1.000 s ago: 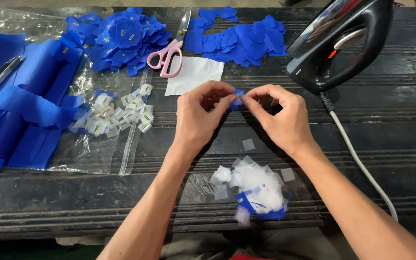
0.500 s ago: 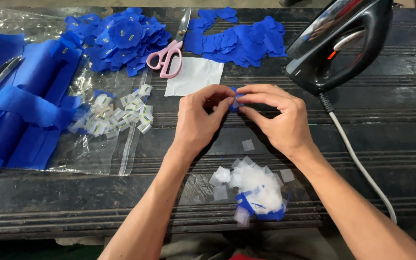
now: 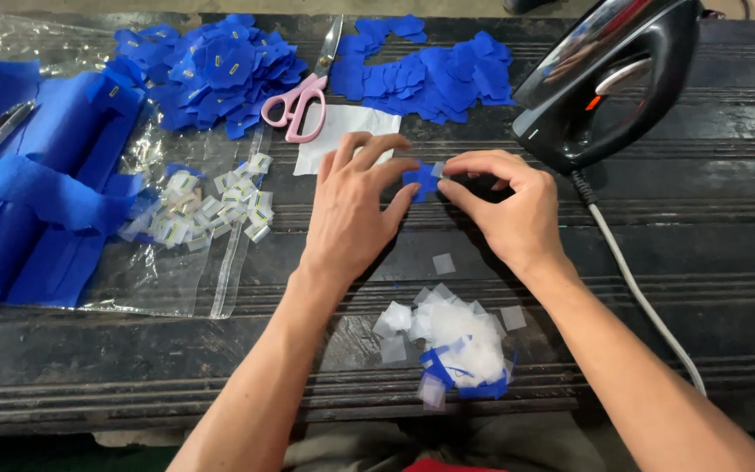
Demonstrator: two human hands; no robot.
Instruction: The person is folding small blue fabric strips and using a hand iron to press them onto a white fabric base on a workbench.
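Note:
My left hand (image 3: 353,214) and my right hand (image 3: 502,210) meet at the middle of a dark wooden table (image 3: 675,367). Between their fingertips they pinch one small blue fabric piece (image 3: 420,178) with a tiny pale square tag at its right edge. A white paper sheet (image 3: 342,131) lies just beyond my left fingers. Close to my wrists lies a heap of small translucent white squares and blue scraps (image 3: 450,343).
Pink-handled scissors (image 3: 301,100) lie at the back between two piles of blue fabric pieces (image 3: 211,70) (image 3: 430,70). A black iron (image 3: 609,79) stands at right, its white cord (image 3: 635,284) trailing toward me. Small tags on a clear plastic bag (image 3: 207,214) and blue cloth (image 3: 28,192) lie left.
Both hands stay together on the blue piece; the fingers have shifted slightly around it, with the pale tag now at its right edge.

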